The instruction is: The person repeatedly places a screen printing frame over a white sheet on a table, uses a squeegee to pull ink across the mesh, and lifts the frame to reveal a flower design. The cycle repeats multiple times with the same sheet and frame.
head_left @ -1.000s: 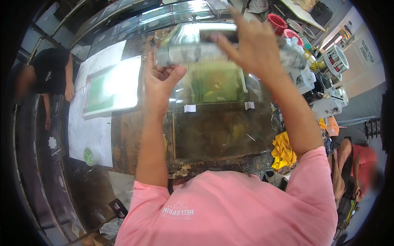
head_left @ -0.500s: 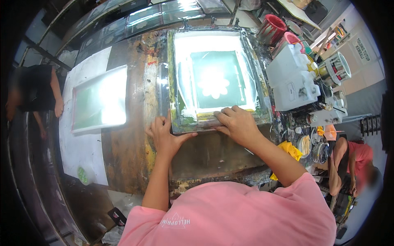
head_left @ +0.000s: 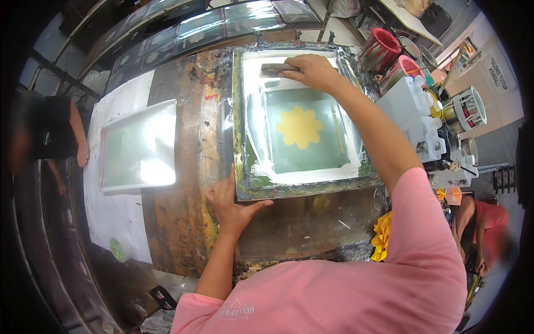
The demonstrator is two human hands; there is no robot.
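A screen-printing frame [head_left: 238, 119] lies flat on the work table, white ink smeared around the green area of its mesh [head_left: 286, 158]. A yellow flower shape [head_left: 299, 128] shows in the middle of the green. At the far end of the mesh, my right hand [head_left: 316, 72] is closed around a dark squeegee [head_left: 272, 69], fingers over its top. My left hand [head_left: 231, 210] is braced at the frame's near left corner, thumb stretched along the near edge and index finger up the left side. It appears to grip nothing.
A shiny sheet [head_left: 139, 146] lies on white paper [head_left: 123, 220] at the left. Ink pails [head_left: 381, 50] and white jugs [head_left: 409, 106] crowd the right edge, with a yellow cloth [head_left: 381, 236] nearer. One person [head_left: 55, 125] stands left; another [head_left: 489, 222] is at right.
My right hand and the squeegee have gone from the near end of the mesh to the far end. The flower, white with glare before, now looks yellow. My left hand stays at the corner.
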